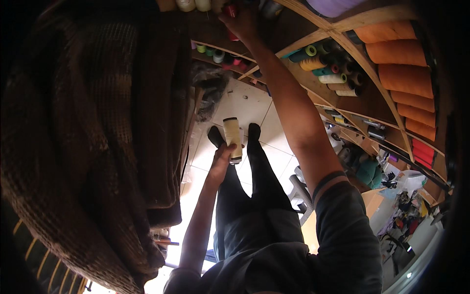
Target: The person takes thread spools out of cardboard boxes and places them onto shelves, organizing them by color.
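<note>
My left hand (223, 156) hangs low in front of my legs, closed around a cream-coloured spool of thread (232, 137) held upright. My right arm stretches up and forward to the wooden shelves. There my right hand (241, 20) grips a red spool (231, 12) at the top shelf, among other pale spools (195, 5). My dark trousers and black shoes (215, 135) stand on the white tiled floor (245, 103) below.
Wooden shelves (342, 29) hold coloured thread cones (323, 66) and orange fabric rolls (399, 51). A large brown knitted fabric (88, 137) hangs close on the left. Cluttered items and a cardboard box (374, 201) lie at the lower right.
</note>
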### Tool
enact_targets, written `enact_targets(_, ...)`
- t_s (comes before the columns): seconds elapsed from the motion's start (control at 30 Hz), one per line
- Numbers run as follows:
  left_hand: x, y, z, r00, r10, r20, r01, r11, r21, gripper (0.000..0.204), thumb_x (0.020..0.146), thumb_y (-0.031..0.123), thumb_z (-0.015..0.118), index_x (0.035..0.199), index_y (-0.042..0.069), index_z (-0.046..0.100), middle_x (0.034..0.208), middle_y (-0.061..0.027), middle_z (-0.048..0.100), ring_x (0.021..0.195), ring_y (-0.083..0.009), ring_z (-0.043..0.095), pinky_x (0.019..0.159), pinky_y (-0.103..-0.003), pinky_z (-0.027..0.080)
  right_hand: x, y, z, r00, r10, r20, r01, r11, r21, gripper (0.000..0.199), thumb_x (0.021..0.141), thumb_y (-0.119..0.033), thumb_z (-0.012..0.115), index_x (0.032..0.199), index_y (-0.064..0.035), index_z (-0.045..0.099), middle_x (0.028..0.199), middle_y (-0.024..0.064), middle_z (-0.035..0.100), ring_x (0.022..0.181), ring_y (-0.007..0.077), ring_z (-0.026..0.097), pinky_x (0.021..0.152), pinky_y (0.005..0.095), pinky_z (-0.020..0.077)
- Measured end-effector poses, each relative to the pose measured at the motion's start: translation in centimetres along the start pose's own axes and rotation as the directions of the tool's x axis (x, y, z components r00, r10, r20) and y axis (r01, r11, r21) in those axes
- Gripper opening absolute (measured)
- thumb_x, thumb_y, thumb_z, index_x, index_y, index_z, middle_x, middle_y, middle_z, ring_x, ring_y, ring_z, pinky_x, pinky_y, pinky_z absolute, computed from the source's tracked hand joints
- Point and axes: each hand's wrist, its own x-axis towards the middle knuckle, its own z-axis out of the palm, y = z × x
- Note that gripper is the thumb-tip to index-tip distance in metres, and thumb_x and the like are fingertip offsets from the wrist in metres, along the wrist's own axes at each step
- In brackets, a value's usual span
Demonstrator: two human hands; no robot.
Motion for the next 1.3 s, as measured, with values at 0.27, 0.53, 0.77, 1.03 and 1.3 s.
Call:
enact_targets(0.27,0.6,-0.1,-0.1,0.998,0.021,0.063,-0.022,1.0,0.016,0.044,0.086,0.041,0.054,0.105,0.002,0.059,0.093,-0.0039,0.058,0.092,-0.0128,0.052,0.083,-0.027,0.037,-0.6,0.7,0.5,0.956,-0.196,-0.22,0.182,0.98,-0.085,0.062,0.065,-0.026,0.075,0.119,-0.007,0.052,0.128,0.025,0.042,0.113,0.0411,0.047,0.092,0.0441,0.043)
enact_targets(0.53,1.5,0.0,-0.6,0.996,0.064,0.065,-0.068,0.996,0.056,0.042,0.078,0.04,0.057,0.102,0.006,0.062,0.087,-0.001,0.057,0.078,-0.01,0.046,0.073,-0.026,0.035,-1.7,-0.2,-0.3,0.975,-0.168,-0.143,0.176,0.983,0.044,0.061,0.068,-0.026,0.073,0.122,-0.0082,0.052,0.138,0.0282,0.028,0.116,0.0459,0.044,0.093,0.0461,0.0432)
enact_targets(0.77,1.6,0.3,-1.8,0.996,0.033,0.085,-0.037,0.998,0.048,0.038,0.086,0.036,0.054,0.104,0.002,0.059,0.098,-0.0058,0.059,0.092,-0.0135,0.053,0.082,-0.029,0.04,-4.0,-1.7,-1.0,0.969,-0.158,-0.191,0.155,0.987,-0.032,0.049,0.069,-0.023,0.072,0.111,-0.0055,0.055,0.129,0.0293,0.038,0.113,0.0465,0.044,0.092,0.0471,0.043)
enact_targets(1.03,1.5,0.9,-1.2,0.999,-0.043,0.024,0.041,0.997,0.065,0.037,0.082,0.036,0.055,0.1,0.006,0.063,0.088,-0.0014,0.056,0.078,-0.0099,0.044,0.074,-0.025,0.033,-4.4,1.5,-0.1,0.979,0.162,0.127,-0.156,0.986,-0.049,0.063,0.065,-0.034,0.076,0.12,-0.0114,0.055,0.117,0.0173,0.057,0.105,0.032,0.058,0.09,0.0394,0.0469)
enact_targets(1.3,1.5,0.8,-1.5,0.997,-0.058,0.049,0.058,0.998,0.006,0.037,0.08,0.035,0.058,0.102,0.005,0.061,0.095,-0.0029,0.059,0.089,-0.0112,0.049,0.082,-0.026,0.034,-3.6,2.6,0.7,0.998,0.061,0.024,-0.056,0.98,-0.194,0.068,0.065,-0.035,0.076,0.124,-0.0118,0.052,0.102,0.0145,0.064,0.097,0.0314,0.062,0.087,0.0389,0.0491)
